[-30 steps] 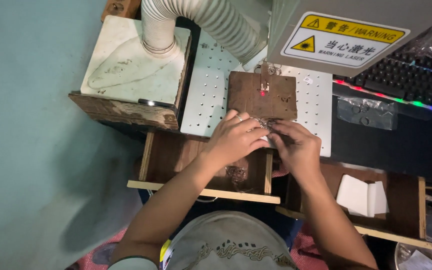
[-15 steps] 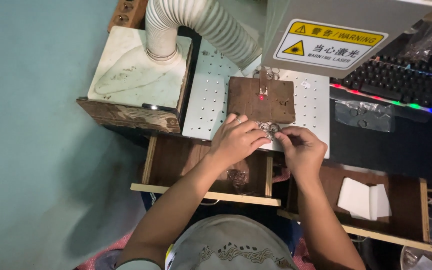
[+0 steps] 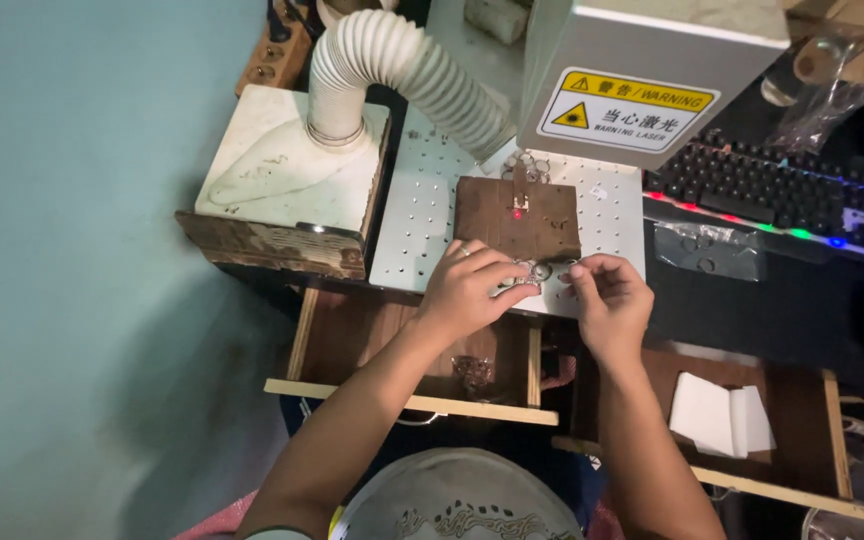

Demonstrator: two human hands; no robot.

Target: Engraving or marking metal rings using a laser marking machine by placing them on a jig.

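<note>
step: sorting metal rings (image 3: 535, 270) at perforated plate (image 3: 422, 215) front edge | left hand (image 3: 467, 290) pinching rings | right hand (image 3: 607, 300) fingers curled, grip unclear | next: needs seating one on wooden block (image 3: 517, 215)

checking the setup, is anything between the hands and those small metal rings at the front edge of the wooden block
Nothing visible does. The left hand and the right hand both have their fingertips right at the metal rings, on the perforated plate just in front of the wooden block.
</note>
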